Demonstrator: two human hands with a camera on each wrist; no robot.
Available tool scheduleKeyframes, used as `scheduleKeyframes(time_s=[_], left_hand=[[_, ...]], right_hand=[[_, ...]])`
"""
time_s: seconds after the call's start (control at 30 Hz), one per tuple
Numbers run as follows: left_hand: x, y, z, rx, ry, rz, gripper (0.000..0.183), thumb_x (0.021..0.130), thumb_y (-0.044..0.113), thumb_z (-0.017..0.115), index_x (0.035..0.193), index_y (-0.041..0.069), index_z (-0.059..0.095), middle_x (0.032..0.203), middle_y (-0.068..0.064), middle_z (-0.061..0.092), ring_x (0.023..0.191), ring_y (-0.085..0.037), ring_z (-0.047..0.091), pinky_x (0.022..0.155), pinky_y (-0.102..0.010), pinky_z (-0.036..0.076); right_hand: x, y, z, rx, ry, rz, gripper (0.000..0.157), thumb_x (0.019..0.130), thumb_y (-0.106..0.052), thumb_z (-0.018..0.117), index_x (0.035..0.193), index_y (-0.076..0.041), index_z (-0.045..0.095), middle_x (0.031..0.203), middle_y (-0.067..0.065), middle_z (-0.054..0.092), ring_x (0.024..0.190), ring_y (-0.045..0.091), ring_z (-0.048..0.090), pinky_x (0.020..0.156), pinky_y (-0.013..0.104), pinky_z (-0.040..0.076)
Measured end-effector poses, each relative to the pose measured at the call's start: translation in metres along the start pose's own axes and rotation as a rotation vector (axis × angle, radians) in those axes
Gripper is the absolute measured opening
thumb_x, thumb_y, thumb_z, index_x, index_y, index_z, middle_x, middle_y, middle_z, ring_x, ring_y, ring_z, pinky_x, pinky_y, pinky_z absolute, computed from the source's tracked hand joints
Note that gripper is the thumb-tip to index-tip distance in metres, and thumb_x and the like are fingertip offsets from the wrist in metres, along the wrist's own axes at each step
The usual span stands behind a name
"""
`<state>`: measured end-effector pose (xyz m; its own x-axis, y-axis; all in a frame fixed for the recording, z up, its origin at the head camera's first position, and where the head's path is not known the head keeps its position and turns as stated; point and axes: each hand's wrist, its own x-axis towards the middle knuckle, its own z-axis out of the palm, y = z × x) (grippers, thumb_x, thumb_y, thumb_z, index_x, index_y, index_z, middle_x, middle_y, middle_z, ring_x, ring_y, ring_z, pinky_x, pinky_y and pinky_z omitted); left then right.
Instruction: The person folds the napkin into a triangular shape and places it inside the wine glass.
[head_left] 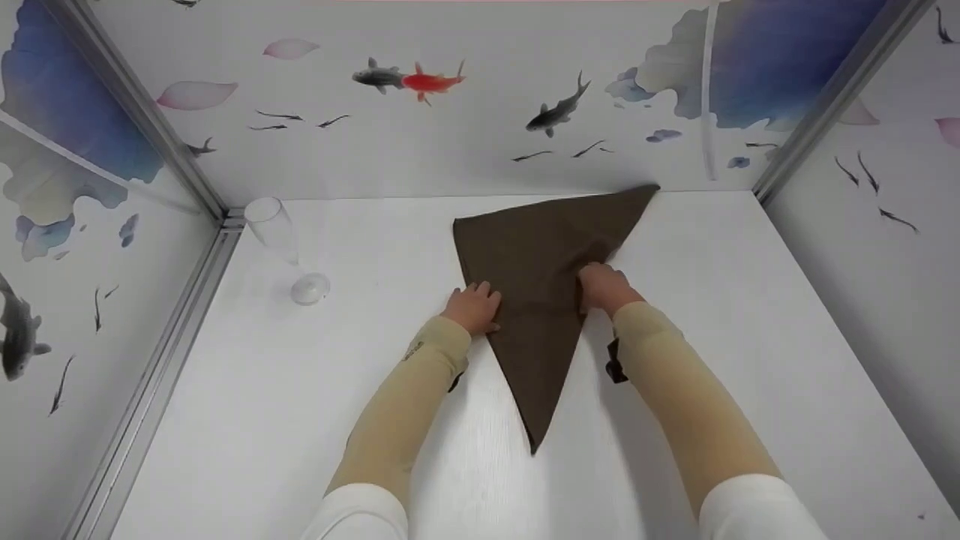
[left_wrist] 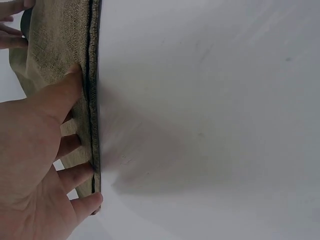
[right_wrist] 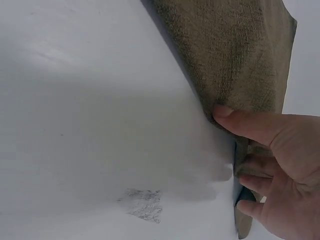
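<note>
A brown cloth (head_left: 525, 255), folded into a pointed shape, lies on the white table with its narrow tip toward the person. My left hand (head_left: 472, 308) rests on the cloth's left edge. In the left wrist view, the fingers of that left hand (left_wrist: 40, 150) are spread along the layered edge, thumb on top. At the right edge, my right hand (head_left: 606, 288) pinches the cloth, which bunches slightly there. The right wrist view shows the right hand's thumb (right_wrist: 250, 122) on top of the fabric, other fingers curled at the edge and partly hidden.
A clear stemmed glass (head_left: 271, 229) stands at the table's back left, its round foot (head_left: 310, 289) nearer the person. Walls printed with fish and petals enclose the table (head_left: 300, 420) at the back and both sides. A grey metal rail (head_left: 161, 375) runs along the left.
</note>
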<state>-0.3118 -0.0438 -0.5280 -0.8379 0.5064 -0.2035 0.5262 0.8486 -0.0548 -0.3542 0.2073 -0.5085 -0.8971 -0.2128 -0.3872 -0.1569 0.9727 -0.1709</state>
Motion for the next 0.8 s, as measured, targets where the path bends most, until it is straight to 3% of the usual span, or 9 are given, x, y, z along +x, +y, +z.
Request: scheduleKeyframes(time_s=[0.13,0.3,0.47,0.8], left_hand=[[-0.002,0.004,-0.002,-0.004,-0.006,-0.012,0.051,0.094,0.042,0.063,0.128,0.005,0.054,0.121,-0.014,0.053,0.115,-0.033,0.054,0.093,-0.049,0.047],[-0.002,0.010,0.001,-0.001,-0.004,-0.029,0.051,0.094,0.043,0.062,0.128,0.005,0.054,0.121,-0.014,0.053,0.114,-0.034,0.055,0.094,-0.050,0.047],[-0.002,0.017,0.001,0.037,-0.009,-0.039,0.051,0.095,0.045,0.061,0.127,0.006,0.055,0.120,-0.013,0.053,0.106,-0.033,0.057,0.089,-0.048,0.049],[-0.007,0.027,-0.002,0.077,0.014,-0.060,0.054,0.094,0.048,0.061,0.127,0.006,0.057,0.118,-0.013,0.053,0.103,-0.032,0.057,0.087,-0.047,0.049]], right_hand=[[0.003,-0.006,0.004,-0.086,0.062,-0.062,0.024,0.081,0.003,0.073,0.103,0.008,0.066,0.116,0.027,0.055,0.109,0.041,0.052,0.095,0.049,0.043],[0.007,-0.011,0.011,-0.100,0.091,-0.064,0.005,0.089,0.008,0.060,0.093,0.007,0.063,0.108,0.025,0.058,0.102,0.037,0.053,0.093,0.047,0.043],[0.004,-0.013,0.015,-0.051,0.138,-0.077,0.012,0.094,0.009,0.049,0.087,0.005,0.059,0.097,0.022,0.058,0.092,0.034,0.053,0.087,0.046,0.045],[0.000,-0.017,0.010,-0.020,0.152,-0.042,0.015,0.090,0.011,0.048,0.080,0.003,0.055,0.090,0.022,0.060,0.083,0.034,0.055,0.082,0.046,0.048]])
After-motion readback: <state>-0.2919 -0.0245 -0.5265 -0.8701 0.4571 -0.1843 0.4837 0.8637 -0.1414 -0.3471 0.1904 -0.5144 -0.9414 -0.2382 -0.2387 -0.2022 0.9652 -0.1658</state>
